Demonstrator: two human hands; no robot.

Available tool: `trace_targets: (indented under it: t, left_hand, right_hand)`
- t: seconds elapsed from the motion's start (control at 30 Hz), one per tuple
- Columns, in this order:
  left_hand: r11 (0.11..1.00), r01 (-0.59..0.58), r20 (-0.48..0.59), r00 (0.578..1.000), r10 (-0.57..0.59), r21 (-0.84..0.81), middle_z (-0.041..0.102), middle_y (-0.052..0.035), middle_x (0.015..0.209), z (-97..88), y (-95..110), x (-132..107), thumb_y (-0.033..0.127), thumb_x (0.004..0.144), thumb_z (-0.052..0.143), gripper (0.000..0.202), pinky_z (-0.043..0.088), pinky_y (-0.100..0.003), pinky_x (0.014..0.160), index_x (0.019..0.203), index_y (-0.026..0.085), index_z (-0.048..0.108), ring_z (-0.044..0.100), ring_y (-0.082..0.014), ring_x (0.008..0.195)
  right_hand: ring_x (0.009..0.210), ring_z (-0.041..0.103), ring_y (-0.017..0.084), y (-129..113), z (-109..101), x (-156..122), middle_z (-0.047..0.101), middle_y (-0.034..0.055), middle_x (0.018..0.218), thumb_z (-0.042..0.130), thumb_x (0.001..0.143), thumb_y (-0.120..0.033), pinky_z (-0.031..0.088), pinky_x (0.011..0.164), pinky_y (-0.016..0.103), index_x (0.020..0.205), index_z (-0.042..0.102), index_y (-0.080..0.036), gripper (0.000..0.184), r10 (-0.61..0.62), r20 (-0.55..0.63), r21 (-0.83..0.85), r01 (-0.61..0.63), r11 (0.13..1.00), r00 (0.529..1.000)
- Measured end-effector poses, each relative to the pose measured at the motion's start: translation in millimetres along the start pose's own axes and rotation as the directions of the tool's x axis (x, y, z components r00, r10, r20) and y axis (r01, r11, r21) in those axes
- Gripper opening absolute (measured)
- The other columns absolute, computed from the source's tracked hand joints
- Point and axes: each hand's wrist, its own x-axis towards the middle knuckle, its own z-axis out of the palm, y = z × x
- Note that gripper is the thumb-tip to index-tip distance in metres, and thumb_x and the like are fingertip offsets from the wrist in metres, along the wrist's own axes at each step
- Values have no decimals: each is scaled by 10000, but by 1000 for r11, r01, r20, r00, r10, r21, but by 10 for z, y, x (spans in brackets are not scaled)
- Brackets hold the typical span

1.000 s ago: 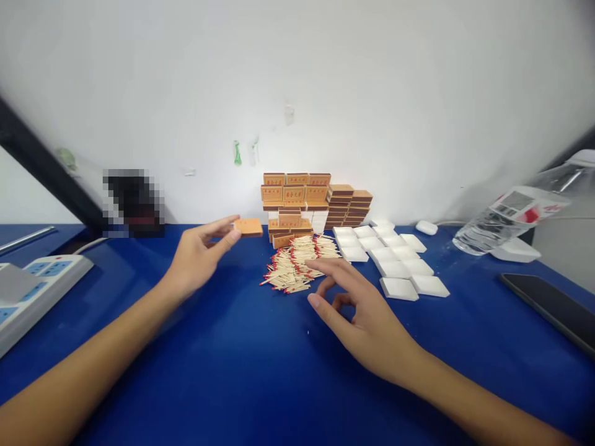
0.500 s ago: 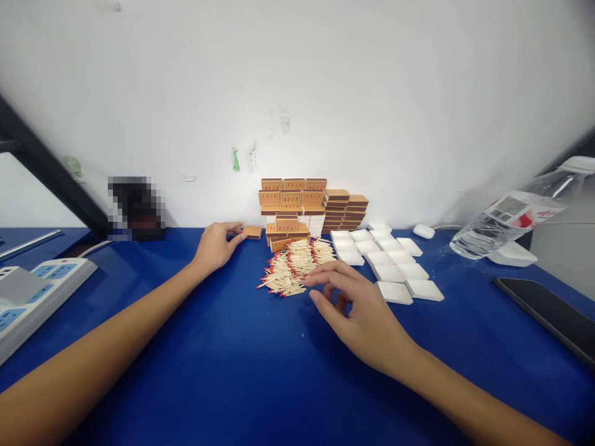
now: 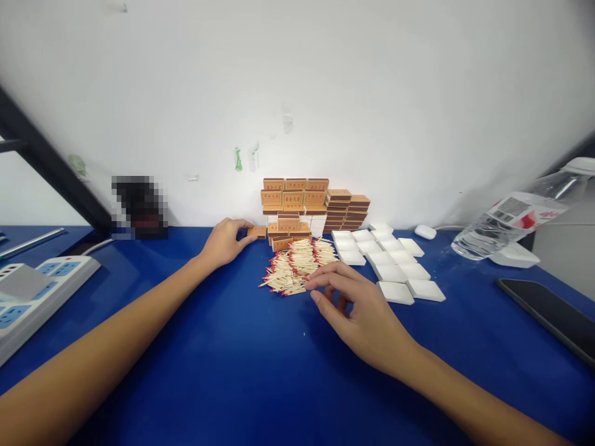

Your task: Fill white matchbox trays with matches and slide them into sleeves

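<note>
My left hand [image 3: 227, 240] has its thumb and fingertips on a single matchbox [image 3: 258, 233], which lies flat on the table left of the stack. The fingers cover the box's left end. My right hand [image 3: 348, 297] hovers at the right front edge of a heap of red-tipped matches [image 3: 295, 266], its fingers curved and apart, holding nothing. Behind the heap, orange matchboxes [image 3: 292, 199] are stacked in a wall. Several white matchbox trays [image 3: 395, 291] lie open side up to the right of the heap.
At the right are a tilted water bottle [image 3: 515, 214], a black phone [image 3: 548, 316] and a small white case [image 3: 425, 231]. A power strip [image 3: 56, 291] lies at the left. The white wall [image 3: 209, 93] rises directly behind the matchboxes.
My left hand has shifted a little to the right, and the matchbox under its fingers now sits closer to the stack. The right hand has stayed almost still.
</note>
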Motion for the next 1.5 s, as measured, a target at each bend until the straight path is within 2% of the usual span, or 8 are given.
trace_targets:
  t: [0.13,0.3,0.5,0.8,0.93,1.1,1.33,1.5]
  left_hand:
    - [1000,-4,-13,1000,4,-9,789,-86,1131,-20,-29,-7,332,922,737,255,524,-459,986,1147,219,777,678,-308,1071]
    - [998,12,-68,998,-16,-63,740,-85,1127,10,-18,66,239,861,775,390,559,-405,931,1248,205,737,693,-249,985]
    - [992,-22,-109,994,9,-122,692,-75,1139,55,35,164,191,850,750,312,580,-379,901,1161,207,768,682,-209,922]
    - [988,-77,-128,990,60,-132,683,-81,1130,87,46,205,168,853,745,322,577,-393,935,1175,189,732,673,-230,978]
    - [988,-94,-93,992,82,-125,682,-77,1125,68,7,167,208,898,713,261,575,-402,944,1159,199,728,668,-234,988]
    - [990,-99,-86,992,91,-102,653,-105,1200,91,-28,123,223,960,639,266,540,-435,1025,1209,188,726,655,-252,1065]
    - [994,-53,-103,994,43,-91,673,-80,1150,162,14,160,153,918,677,336,565,-383,928,1250,201,696,686,-213,943]
    - [997,-33,-116,993,25,-63,683,-93,1195,116,104,143,187,926,692,294,548,-396,938,1219,188,703,689,-218,920]
  right_hand:
    - [714,630,125,-3,-8,13,680,74,1135,576,1008,-216,542,587,289,1029,721,-225,147,-4,-5,0,4,1000,1000]
    - [736,637,142,7,-20,21,684,85,1125,572,1021,-247,546,582,297,1028,719,-227,148,-3,0,-8,3,1000,1000]
    - [760,644,152,21,-24,1,678,82,1127,572,1028,-247,552,596,314,1042,728,-238,156,-4,6,-2,4,1000,1000]
    - [788,660,157,12,-26,11,673,83,1130,558,1027,-230,555,597,306,1049,724,-233,168,-33,20,-12,33,999,999]
    - [754,645,145,0,-30,9,674,83,1120,555,1026,-218,555,594,303,1040,721,-228,167,-40,22,-10,40,999,999]
    - [788,658,158,16,-26,15,671,85,1118,563,1018,-207,558,598,306,1043,729,-233,170,-34,31,-10,35,999,999]
    - [809,662,163,61,-32,26,672,80,1124,562,1026,-230,553,612,308,1049,724,-236,164,-24,24,-14,24,1000,999]
    - [787,651,152,81,-43,36,672,81,1133,562,1028,-244,539,613,299,1055,724,-229,165,-22,21,-18,23,1000,1000]
